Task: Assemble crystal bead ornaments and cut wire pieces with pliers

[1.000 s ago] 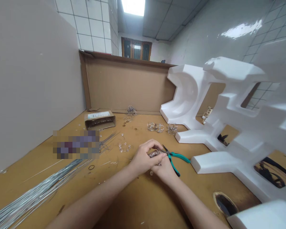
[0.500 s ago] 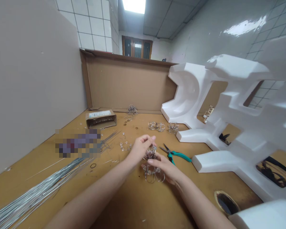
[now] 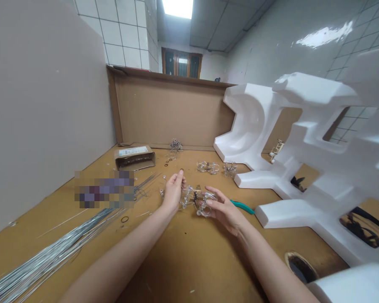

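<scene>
Between my hands, above the tabletop, is a wire ornament [image 3: 195, 198] with looped silvery wire and clear beads at both ends and a dark bound middle. My left hand [image 3: 173, 192] is closed at its left end, thumb uppermost; what its fingertips pinch is partly hidden. The thumb and curved fingers of my right hand [image 3: 225, 209] grip the right-hand loops. Just past the right hand shows a teal handle of the pliers [image 3: 244, 207]; the hand hides most of the tool. Loose clear beads [image 3: 161, 192] lie beside my left hand.
Finished-looking wire ornaments [image 3: 207, 167] lie farther back. A bundle of straight wires [image 3: 66, 244] runs along the left. A small open cardboard box [image 3: 135, 159] stands behind it. White foam packing [image 3: 290, 176] borders the right side, near a round hole [image 3: 300, 267]. Dark rings [image 3: 124, 219] are scattered about.
The ornament has turned from upright to lying sideways between my hands. My left hand has moved left and my right hand slightly right, covering the pliers' jaws.
</scene>
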Tool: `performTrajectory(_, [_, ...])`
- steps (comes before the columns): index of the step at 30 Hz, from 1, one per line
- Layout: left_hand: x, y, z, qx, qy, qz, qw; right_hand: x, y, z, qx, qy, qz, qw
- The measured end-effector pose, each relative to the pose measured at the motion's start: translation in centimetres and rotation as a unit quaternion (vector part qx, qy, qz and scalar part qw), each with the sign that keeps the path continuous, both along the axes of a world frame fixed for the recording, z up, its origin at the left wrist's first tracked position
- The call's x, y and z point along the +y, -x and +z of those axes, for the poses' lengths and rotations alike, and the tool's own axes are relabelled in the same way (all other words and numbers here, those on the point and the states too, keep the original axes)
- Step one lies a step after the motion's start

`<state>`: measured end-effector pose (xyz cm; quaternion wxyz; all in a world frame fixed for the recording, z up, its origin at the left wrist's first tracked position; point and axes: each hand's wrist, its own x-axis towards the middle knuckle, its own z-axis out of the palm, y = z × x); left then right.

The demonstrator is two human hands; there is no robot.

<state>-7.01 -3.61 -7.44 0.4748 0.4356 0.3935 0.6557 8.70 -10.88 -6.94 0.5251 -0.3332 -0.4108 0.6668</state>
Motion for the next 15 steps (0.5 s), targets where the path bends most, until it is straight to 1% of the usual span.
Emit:
performTrajectory(2, [-0.1,0.3,0.1,0.013,-0.001,-0.039,0.999,0.4,-0.4,0.0,-0.010,0.001,-0.021,1.000])
performTrajectory(4, [-0.2,0.7,0.5,0.050,-0.026,-0.117,0.992,0.9,-1.2,-0.1,-0.011,0.014,-0.044,0.999])
performTrajectory(5, [-0.4,1.0,0.7,0.080,-0.046,-0.167,0.982,1.2,-1.6,-0.2,-0.011,0.022,-0.056,0.998])
performTrajectory(7, [-0.5,1.5,1.2,0.148,-0.082,-0.263,0.950,1.8,-2.6,-0.4,-0.011,0.033,-0.075,0.997])
performTrajectory(8, [-0.6,1.7,1.4,0.177,-0.095,-0.296,0.934,2.1,-3.0,-0.5,-0.011,0.034,-0.080,0.996])
performTrajectory(9, [-0.6,1.9,1.5,0.198,-0.102,-0.314,0.923,2.3,-3.4,-0.5,-0.013,0.034,-0.083,0.996])
performTrajectory(11, [-0.5,2.1,1.7,0.222,-0.111,-0.326,0.912,2.5,-4.0,-0.7,-0.016,0.027,-0.084,0.996])
performTrajectory(15, [-0.1,2.0,1.1,0.224,-0.100,-0.323,0.914,2.6,-4.2,-0.7,-0.028,0.008,-0.088,0.996])
